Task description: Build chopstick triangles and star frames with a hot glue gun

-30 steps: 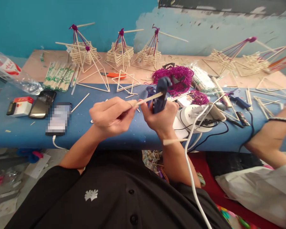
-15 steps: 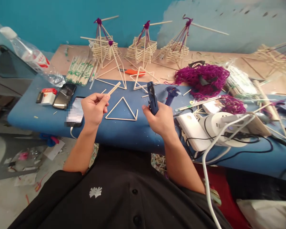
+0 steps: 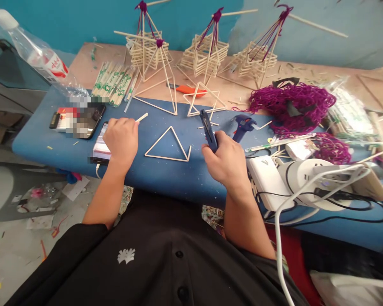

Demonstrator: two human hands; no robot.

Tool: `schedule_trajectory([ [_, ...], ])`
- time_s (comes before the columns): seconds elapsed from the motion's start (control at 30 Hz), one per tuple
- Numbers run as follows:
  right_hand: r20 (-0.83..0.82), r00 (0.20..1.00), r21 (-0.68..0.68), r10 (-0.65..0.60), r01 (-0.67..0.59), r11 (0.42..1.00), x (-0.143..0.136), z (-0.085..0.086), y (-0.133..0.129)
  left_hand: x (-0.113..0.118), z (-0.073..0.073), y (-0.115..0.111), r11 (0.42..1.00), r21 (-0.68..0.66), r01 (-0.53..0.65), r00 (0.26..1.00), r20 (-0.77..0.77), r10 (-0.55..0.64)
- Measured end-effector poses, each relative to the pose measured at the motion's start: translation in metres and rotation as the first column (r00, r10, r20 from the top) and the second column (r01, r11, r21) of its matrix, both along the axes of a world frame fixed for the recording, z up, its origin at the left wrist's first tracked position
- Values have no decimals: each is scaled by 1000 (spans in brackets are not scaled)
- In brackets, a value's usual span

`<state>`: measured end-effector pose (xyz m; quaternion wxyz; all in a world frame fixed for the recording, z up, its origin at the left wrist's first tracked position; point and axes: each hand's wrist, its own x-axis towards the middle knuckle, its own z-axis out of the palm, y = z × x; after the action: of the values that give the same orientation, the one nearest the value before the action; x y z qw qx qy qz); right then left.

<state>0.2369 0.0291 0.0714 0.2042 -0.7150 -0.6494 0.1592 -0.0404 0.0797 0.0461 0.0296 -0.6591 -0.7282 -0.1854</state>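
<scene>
My left hand (image 3: 121, 138) is closed, its back turned up, over a phone (image 3: 100, 146) with a white cable. Pale wooden sticks (image 3: 142, 117) poke out past its thumb; how many is hidden. My right hand (image 3: 226, 163) wraps round a dark blue pliers-like cutter (image 3: 208, 131), whose head points up and away. Its handles are mostly covered by the fingers. Between the hands a triangle of thin sticks (image 3: 167, 158) lies flat on the blue mat (image 3: 166, 180), with a short stick rising at its right corner. Just beyond my right hand lies a blue glue gun (image 3: 243, 126).
Stick-built frames (image 3: 206, 55) tied with purple yarn stand along the back. A bundle of sticks (image 3: 113, 85), an orange-handled knife (image 3: 190, 90) and a bottle (image 3: 43, 59) are behind my left hand. Purple yarn (image 3: 293, 104), a white power strip (image 3: 270, 182) and cables fill the right.
My left hand has turned over, back upward, and drawn slightly back, so less of the sticks shows. My right hand still grips the cutter. The whole view has shifted a little.
</scene>
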Motion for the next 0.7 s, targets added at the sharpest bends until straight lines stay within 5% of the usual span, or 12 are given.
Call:
schedule_trajectory([
  [0.17, -80, 994, -2, 71, -71, 997, -1, 9, 1, 11, 12, 18, 957, -277, -89, 985, -169, 43],
  [0.3, -151, 974, 89, 171, -159, 983, -1, 23, 4, 13, 9, 20, 958, -278, -70, 985, -170, 23],
  [0.4, -60, 984, 233, 168, -150, 961, -1, 50, 13, 13, 5, 20, 962, -271, -43, 985, -171, -4],
  [0.57, 236, 957, 285, -171, 100, 953, 14, 103, 46, 14, 2, 21, 963, -270, 4, 982, -183, -55],
  [0.7, 363, 850, 246, -381, 307, 919, 54, 103, 93, 14, 4, 26, 955, -295, 39, 977, -190, -99],
])
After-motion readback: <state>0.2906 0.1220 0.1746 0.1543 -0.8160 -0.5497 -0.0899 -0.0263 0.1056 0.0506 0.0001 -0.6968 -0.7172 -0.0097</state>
